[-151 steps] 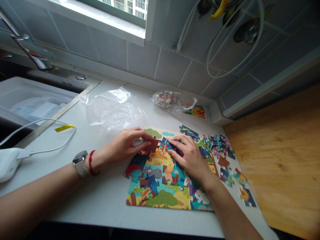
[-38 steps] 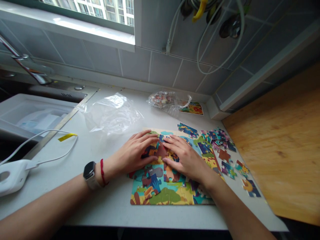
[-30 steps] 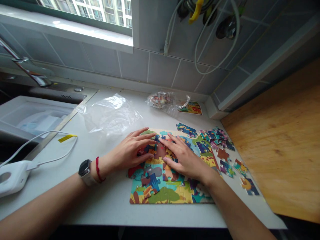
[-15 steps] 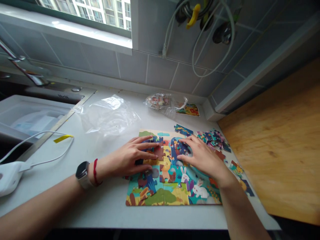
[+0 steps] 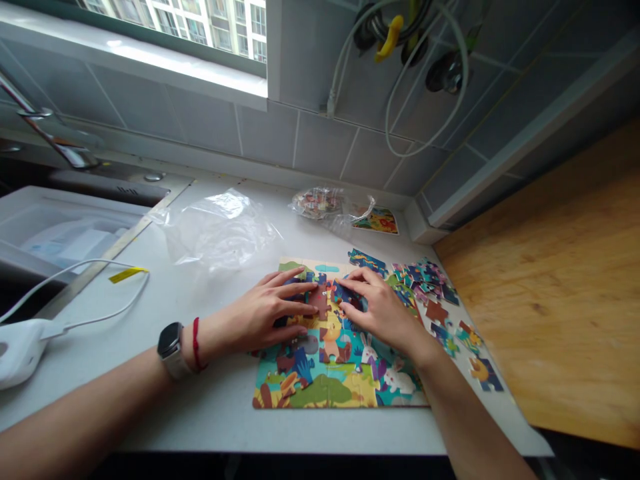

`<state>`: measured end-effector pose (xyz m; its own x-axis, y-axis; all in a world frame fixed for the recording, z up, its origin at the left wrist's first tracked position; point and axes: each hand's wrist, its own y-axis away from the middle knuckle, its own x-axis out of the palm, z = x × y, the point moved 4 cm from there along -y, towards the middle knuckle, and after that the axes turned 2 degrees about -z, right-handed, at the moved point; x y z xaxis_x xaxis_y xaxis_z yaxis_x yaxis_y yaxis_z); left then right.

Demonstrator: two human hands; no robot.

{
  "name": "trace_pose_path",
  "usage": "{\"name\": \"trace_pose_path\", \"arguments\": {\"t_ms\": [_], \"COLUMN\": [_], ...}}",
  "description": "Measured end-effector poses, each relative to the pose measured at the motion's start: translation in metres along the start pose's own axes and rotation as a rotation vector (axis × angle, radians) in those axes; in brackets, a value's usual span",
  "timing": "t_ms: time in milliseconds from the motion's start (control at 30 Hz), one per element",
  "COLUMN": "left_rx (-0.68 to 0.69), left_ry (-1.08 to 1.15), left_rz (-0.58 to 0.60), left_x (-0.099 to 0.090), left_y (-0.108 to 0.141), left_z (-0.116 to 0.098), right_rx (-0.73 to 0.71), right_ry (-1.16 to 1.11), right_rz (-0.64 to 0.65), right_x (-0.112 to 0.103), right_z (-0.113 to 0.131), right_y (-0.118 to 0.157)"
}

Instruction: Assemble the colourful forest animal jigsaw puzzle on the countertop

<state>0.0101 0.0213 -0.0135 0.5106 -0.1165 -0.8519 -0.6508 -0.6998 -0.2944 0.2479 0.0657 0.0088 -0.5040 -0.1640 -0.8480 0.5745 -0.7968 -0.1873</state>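
A colourful animal jigsaw puzzle (image 5: 345,393) lies on the white counter, partly under both hands. My left hand (image 5: 275,308) rests over its left part, fingers spread and fingertips on a brown piece. My right hand (image 5: 383,310) has its thumb and fingers around the edges of a dark blue puzzle piece (image 5: 345,293), close to the left fingertips. My right palm hides part of the picture behind it. White rabbits show below the right hand. A loose blue puzzle piece (image 5: 367,260) lies at the puzzle's top edge.
Several loose pieces (image 5: 425,277) are heaped to the right, with others (image 5: 485,373) along the counter edge. Behind lie a clear plastic bag (image 5: 220,230), a bag of pieces (image 5: 320,202) and a picture card (image 5: 380,220). A white charger (image 5: 23,353) and sink are left.
My right hand has shifted left with the dark blue piece, nearer my left hand. More of the puzzle's right side and the loose pieces shows. My left hand has stayed nearly still.
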Motion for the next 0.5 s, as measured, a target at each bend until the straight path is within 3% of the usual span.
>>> {"name": "trace_pose_path", "arguments": {"t_ms": [500], "left_rx": [0.043], "left_ry": [-0.076], "left_rz": [-0.003], "left_x": [-0.004], "left_y": [0.003], "left_z": [0.002], "right_rx": [-0.093], "right_ry": [0.000], "right_rz": [-0.010], "right_x": [0.019], "right_z": [0.002], "right_y": [-0.008]}}
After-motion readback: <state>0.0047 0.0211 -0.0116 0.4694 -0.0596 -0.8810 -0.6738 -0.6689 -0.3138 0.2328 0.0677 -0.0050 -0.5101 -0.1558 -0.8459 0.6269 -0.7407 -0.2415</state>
